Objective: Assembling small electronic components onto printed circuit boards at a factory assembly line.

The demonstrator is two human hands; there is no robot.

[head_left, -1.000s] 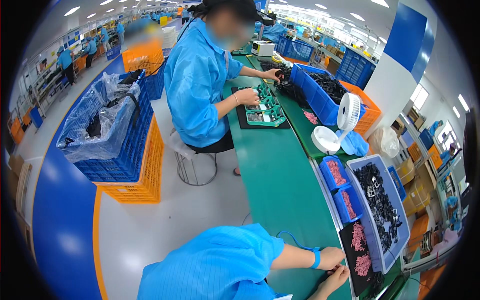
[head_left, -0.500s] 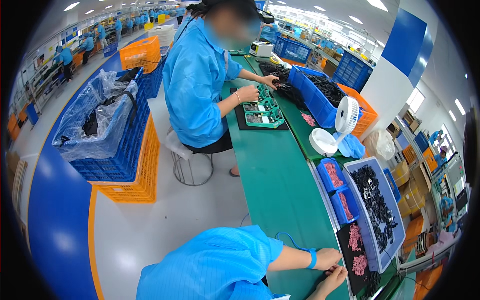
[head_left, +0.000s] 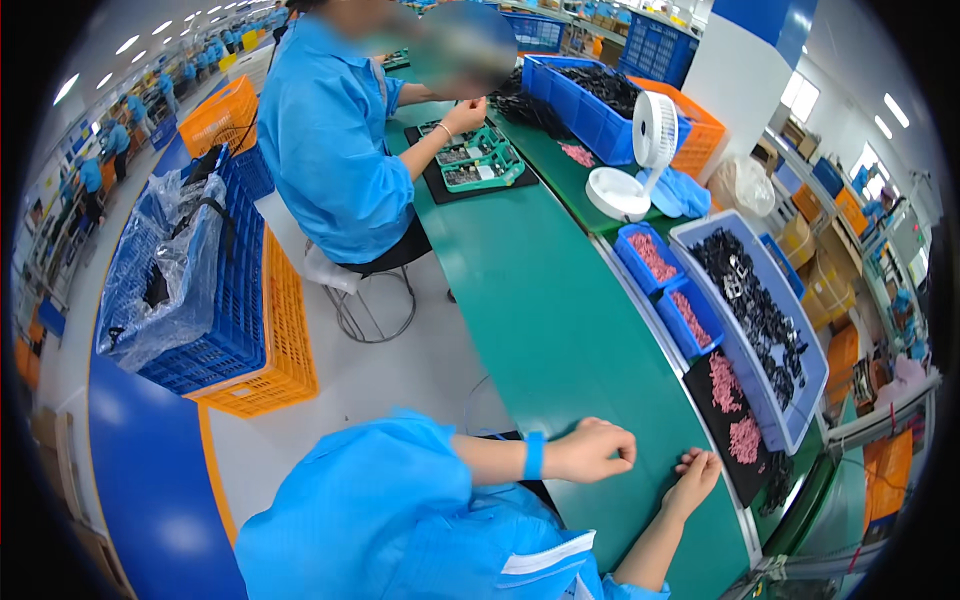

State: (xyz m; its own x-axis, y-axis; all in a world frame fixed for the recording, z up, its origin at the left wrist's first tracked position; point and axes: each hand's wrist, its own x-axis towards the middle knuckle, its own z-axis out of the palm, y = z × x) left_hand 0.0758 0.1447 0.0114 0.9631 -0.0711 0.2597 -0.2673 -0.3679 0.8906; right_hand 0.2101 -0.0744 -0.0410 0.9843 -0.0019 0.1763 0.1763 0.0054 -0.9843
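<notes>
My left hand (head_left: pixel 592 450), with a blue wristband (head_left: pixel 534 455) on its wrist, rests on the green table (head_left: pixel 540 300) with its fingers curled in; nothing shows in it. Just to its right my right hand (head_left: pixel 692 480) lies on the table with fingers slightly bent, its fingertips close to the edge of a black mat (head_left: pixel 722 425). The mat carries heaps of small pink parts (head_left: pixel 744 438). Beyond it stand two small blue bins of pink parts (head_left: pixel 668 285) and a large blue tray of black parts (head_left: pixel 760 310).
A co-worker in a blue coat (head_left: pixel 335 150) sits further along the table at green trays (head_left: pixel 480 165). A white desk fan (head_left: pixel 640 150) stands beside blue and orange crates (head_left: pixel 600 100). Stacked blue and orange crates (head_left: pixel 240 330) stand on the floor at left.
The view has shifted and everything looks nearer. Both my hands stay on the table near the black mat, the left one now a little further from it.
</notes>
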